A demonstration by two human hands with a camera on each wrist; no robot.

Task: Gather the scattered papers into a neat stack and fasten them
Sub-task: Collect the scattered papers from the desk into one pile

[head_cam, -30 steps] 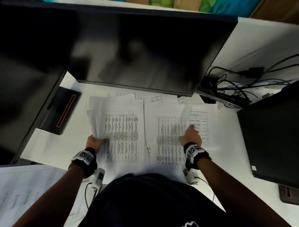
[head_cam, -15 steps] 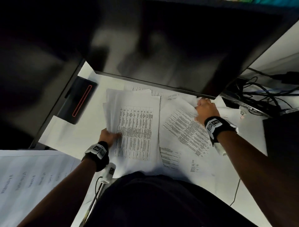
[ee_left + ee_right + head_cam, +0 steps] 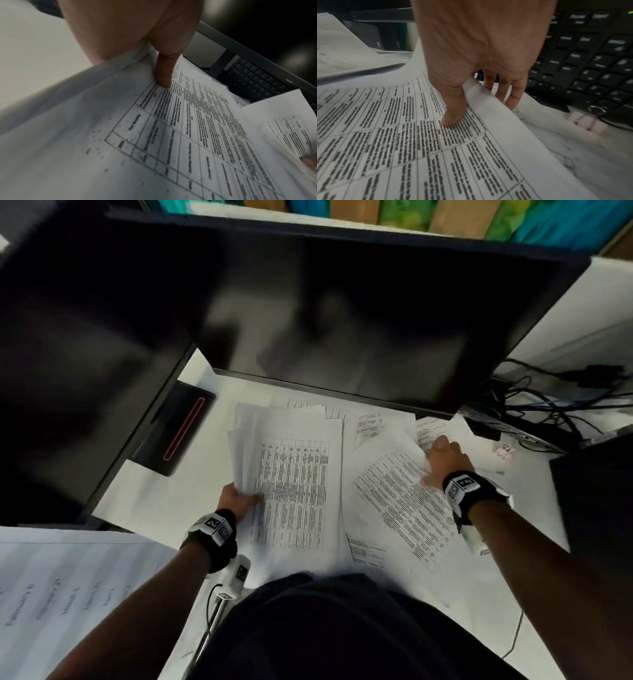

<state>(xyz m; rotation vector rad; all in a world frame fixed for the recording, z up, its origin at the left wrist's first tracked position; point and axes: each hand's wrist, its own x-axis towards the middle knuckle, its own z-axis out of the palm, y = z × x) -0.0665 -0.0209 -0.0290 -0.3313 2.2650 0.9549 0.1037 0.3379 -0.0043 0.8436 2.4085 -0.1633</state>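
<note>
White printed papers lie on the desk under the monitor. My left hand (image 3: pixel 239 497) grips the left edge of a gathered stack (image 3: pixel 294 474), thumb (image 3: pixel 164 75) on the top sheet (image 3: pixel 171 135), fingers underneath. My right hand (image 3: pixel 442 462) pinches the upper right edge of a tilted sheet (image 3: pixel 397 498), with the thumb (image 3: pixel 453 113) on the print and the fingers (image 3: pixel 513 94) behind the curled edge of that sheet (image 3: pixel 436 148). More sheets (image 3: pixel 370 422) lie beneath and behind. A pink binder clip (image 3: pixel 504 450) sits on the desk right of my right hand, also in the right wrist view (image 3: pixel 587 121).
A large dark monitor (image 3: pixel 342 320) overhangs the papers. A black keyboard (image 3: pixel 590 60) lies under it. A black device with a red stripe (image 3: pixel 174 436) sits at the left, cables (image 3: pixel 548 412) and a dark box (image 3: pixel 596 501) at the right. Another printed sheet (image 3: pixel 61 594) lies lower left.
My right hand moved from the middle of the right sheet up to its far right edge, took hold of it, and the sheet turned tilted. The left hand kept its hold on the stack.
</note>
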